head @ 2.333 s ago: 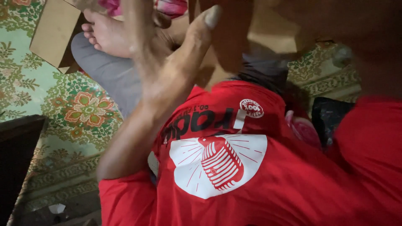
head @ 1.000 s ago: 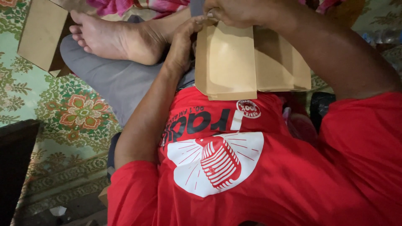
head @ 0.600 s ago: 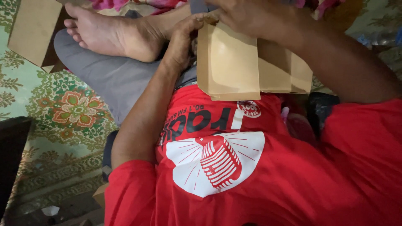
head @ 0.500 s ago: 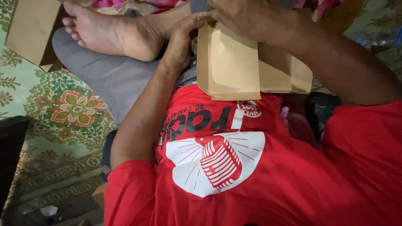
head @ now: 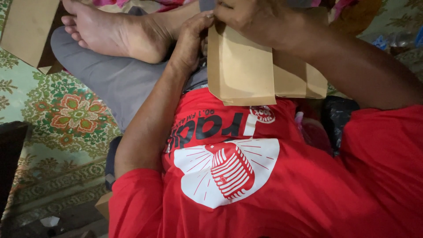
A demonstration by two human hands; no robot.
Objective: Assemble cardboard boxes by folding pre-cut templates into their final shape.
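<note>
I look down my own red printed shirt (head: 246, 176) at my lap. Both hands hold a folded brown paper bag (head: 240, 70) over my crossed legs. My left hand (head: 191, 37) grips the bag's top left edge with bent fingers. My right hand (head: 249, 17) pinches the top edge from above, its forearm crossing over the bag's right part (head: 304, 81). The bag's lower edge hangs against my shirt. My bare foot (head: 110, 28) rests on my grey trouser leg (head: 105, 79) at the upper left.
A green floor mat with a flower pattern (head: 66, 119) lies to the left. A flat piece of brown cardboard (head: 28, 28) sits at the top left corner. A dark object (head: 9, 154) stands at the left edge. Dark bags (head: 339, 119) lie beside my right side.
About two seconds ago my left hand was raised and spread with no bag in sight. Since one second ago both hands keep hold of the paper bag, which shifts only slightly.
</note>
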